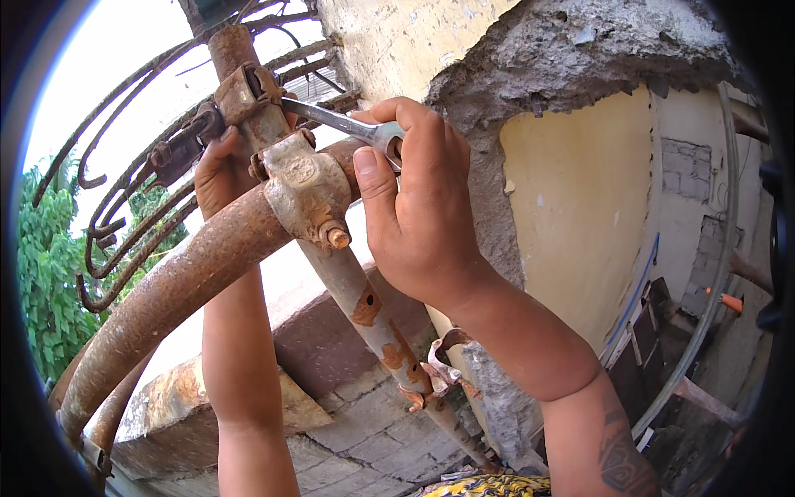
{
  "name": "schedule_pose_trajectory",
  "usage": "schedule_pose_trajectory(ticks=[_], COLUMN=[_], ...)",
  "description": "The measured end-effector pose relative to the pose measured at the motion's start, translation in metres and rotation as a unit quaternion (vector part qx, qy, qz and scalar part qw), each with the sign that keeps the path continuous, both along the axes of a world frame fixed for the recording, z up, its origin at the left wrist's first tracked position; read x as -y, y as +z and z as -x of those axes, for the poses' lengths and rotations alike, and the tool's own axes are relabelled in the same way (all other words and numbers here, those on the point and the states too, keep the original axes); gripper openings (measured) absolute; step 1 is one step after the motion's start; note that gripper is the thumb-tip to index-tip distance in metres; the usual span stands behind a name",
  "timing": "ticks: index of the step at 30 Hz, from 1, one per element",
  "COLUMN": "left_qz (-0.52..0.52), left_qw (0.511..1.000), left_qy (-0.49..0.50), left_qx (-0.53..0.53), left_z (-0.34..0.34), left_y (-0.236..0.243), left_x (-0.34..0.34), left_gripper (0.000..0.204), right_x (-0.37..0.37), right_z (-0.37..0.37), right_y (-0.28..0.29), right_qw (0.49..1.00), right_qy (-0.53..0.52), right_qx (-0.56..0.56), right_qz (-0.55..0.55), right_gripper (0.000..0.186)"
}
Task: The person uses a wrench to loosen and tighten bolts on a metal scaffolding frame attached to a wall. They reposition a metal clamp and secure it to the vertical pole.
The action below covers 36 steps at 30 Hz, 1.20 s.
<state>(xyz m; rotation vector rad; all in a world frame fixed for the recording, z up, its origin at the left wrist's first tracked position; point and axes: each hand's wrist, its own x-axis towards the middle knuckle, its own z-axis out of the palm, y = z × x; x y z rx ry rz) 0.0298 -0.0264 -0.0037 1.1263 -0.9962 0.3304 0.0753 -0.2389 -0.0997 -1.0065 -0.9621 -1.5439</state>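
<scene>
Evidently, the right hand (426,207) has its grip pinching a wrench (330,118) right of the rusty upper clamp (248,91).
Probably stiff and slick, it suits holding by its near end; below the clamp, the left hand's (217,176) half-hidden grip cannot be told.

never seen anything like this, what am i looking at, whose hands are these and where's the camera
There's no machine here: these are a person's own bare hands. The single picture comes from a wide fisheye camera worn on the head, which is why straight edges bend near the rim. The right hand holds a metal wrench, its far end at the upper clamp. The left hand is up near that clamp, partly hidden, so its grip is unclear. Rather than a tabletop, you see a thick rusty pipe crossing a paler pipe, with a nearer clamp where they meet. Beyond is a yellow wall.
</scene>
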Motion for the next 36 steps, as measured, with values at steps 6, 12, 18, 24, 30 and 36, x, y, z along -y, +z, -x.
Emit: schedule_pose_trajectory(ticks=[6, 12, 18, 24, 30, 36], left_qz=[0.022, 0.048, 0.019, 0.053, 0.087, 0.059], left_qw=[0.999, 0.998, 0.999, 0.995, 0.992, 0.99], left_qy=[0.004, 0.005, 0.025, 0.084, 0.087, 0.112], left_qx=[0.03, 0.04, 0.03, 0.02, 0.015, 0.055], left_z=[-0.002, -0.01, -0.015, -0.016, -0.005, -0.003], left_y=[-0.001, -0.003, -0.004, -0.007, -0.011, -0.006], left_x=[0.003, -0.001, -0.016, -0.021, -0.003, -0.003], left_gripper=[0.059, 0.057, 0.068, 0.052, 0.039, 0.051], right_x=[0.007, 0.011, 0.0, 0.001, 0.001, -0.015], right_z=[-0.002, 0.001, -0.004, -0.005, 0.014, -0.007], right_y=[0.016, 0.057, 0.067, 0.081, 0.141, 0.194], right_qw=[0.973, 0.984, 0.989, 0.988, 0.981, 0.972], right_qy=[0.222, 0.174, 0.13, 0.144, 0.163, 0.057], right_qx=[-0.052, -0.045, -0.001, -0.005, -0.01, 0.069], right_qz=[0.022, -0.016, -0.064, -0.062, -0.101, -0.216], right_gripper=[0.026, 0.027, 0.025, 0.02, 0.017, 0.01])
